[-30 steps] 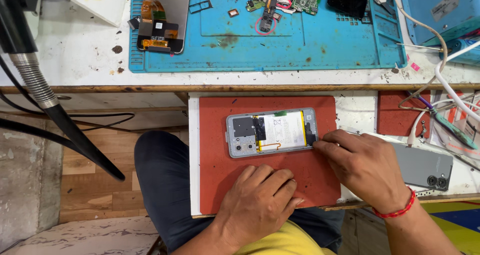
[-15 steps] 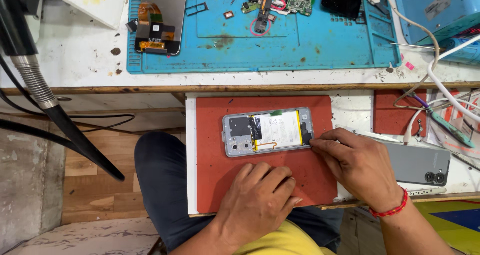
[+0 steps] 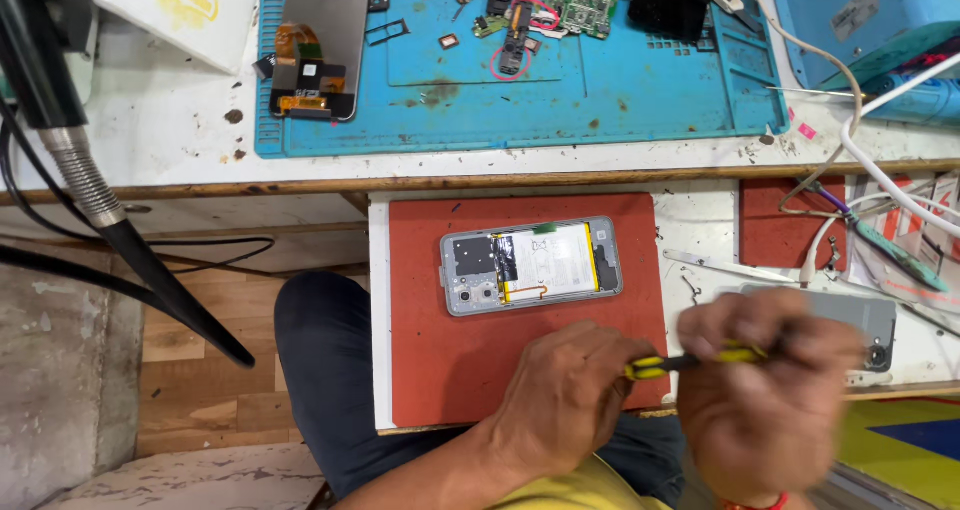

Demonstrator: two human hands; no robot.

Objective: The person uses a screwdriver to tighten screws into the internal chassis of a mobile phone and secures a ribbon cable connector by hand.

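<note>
Right hand [image 3: 765, 390] motion-blurred; yellow tool [image 3: 690, 362] tip perhaps hidden.

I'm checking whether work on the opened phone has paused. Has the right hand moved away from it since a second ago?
Yes. The right hand has pulled back from the opened phone's right end toward the person, off the red mat, gripping a yellow-handled tool.

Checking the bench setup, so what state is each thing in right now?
Phone: back cover off, battery and boards exposed, flat on the red mat, untouched.
Yellow-handled tool: held between both hands, off the phone.
Left hand: gripping the tool's end.
Right hand: blurred, closed around the tool.
Grey back cover: lying flat, partly hidden by the right hand.
</note>
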